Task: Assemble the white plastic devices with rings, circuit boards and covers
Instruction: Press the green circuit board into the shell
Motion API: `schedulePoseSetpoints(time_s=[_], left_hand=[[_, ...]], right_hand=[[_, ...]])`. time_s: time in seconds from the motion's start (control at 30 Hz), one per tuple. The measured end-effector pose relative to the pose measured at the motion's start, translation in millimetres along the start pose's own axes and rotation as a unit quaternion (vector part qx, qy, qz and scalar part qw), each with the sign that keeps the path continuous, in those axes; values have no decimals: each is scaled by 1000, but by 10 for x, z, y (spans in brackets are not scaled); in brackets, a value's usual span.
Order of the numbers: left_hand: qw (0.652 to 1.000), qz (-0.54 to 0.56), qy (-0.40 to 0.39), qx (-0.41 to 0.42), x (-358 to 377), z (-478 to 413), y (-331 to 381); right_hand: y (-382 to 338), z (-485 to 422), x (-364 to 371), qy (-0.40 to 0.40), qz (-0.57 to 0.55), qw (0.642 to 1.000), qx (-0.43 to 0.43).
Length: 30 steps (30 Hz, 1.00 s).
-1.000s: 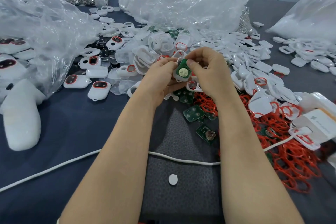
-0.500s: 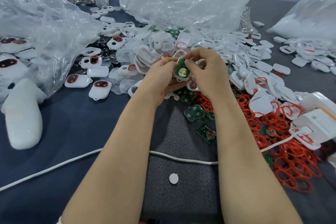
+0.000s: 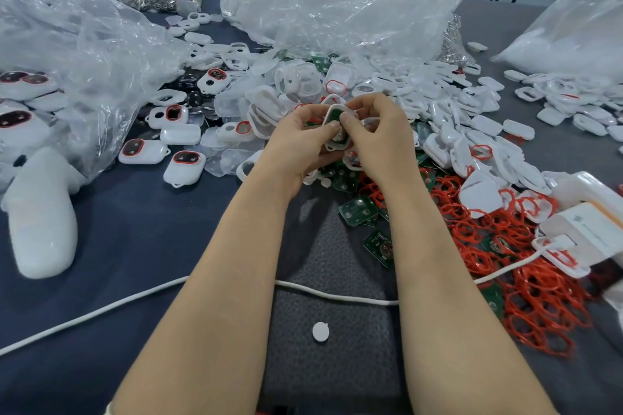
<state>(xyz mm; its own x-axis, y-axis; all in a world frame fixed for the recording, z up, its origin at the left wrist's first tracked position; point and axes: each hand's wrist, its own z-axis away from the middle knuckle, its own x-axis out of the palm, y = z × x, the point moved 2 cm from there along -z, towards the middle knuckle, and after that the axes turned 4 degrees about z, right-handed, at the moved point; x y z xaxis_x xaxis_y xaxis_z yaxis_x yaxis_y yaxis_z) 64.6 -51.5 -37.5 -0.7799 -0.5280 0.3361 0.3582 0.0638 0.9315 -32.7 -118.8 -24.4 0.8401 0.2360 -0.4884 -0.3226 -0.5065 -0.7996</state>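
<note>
Both thumbs cover much of the green board (image 3: 335, 115) sitting in a white case (image 3: 329, 110), so how it is seated is hard to make out. Bare forearms reach forward over the desk (image 3: 135, 246). The left hand (image 3: 296, 141) and right hand (image 3: 377, 135) meet above a pile of parts (image 3: 438, 111), their fingers (image 3: 347, 118) curled round the case, gripping it between them.

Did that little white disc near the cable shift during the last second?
No. The white disc sits at the same spot on the grey mat, with the same gap on the near side of the white cable.
</note>
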Motion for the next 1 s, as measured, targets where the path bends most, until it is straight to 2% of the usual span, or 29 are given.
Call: schedulePoseSetpoints(time_s=[0.43, 0.53, 0.63, 0.7, 0.87, 1.0], left_hand=[[999, -24, -2, 40, 7, 22, 33], [998, -4, 27, 48, -10, 13, 49], [991, 58, 109, 61, -104, 3, 110], [978, 103, 164, 82, -173, -1, 149], [958, 145, 218, 114, -187, 2, 153], [954, 152, 224, 129, -196, 5, 172]], right_hand=[[-24, -11, -9, -9, -83, 995, 51], [-3, -63, -182, 8, -108, 992, 69], [104, -147, -446, 117, 18, 988, 96], [172, -146, -541, 147, 84, 978, 118], [275, -109, -471, 56, 193, 969, 142], [215, -75, -367, 19, 196, 974, 116]])
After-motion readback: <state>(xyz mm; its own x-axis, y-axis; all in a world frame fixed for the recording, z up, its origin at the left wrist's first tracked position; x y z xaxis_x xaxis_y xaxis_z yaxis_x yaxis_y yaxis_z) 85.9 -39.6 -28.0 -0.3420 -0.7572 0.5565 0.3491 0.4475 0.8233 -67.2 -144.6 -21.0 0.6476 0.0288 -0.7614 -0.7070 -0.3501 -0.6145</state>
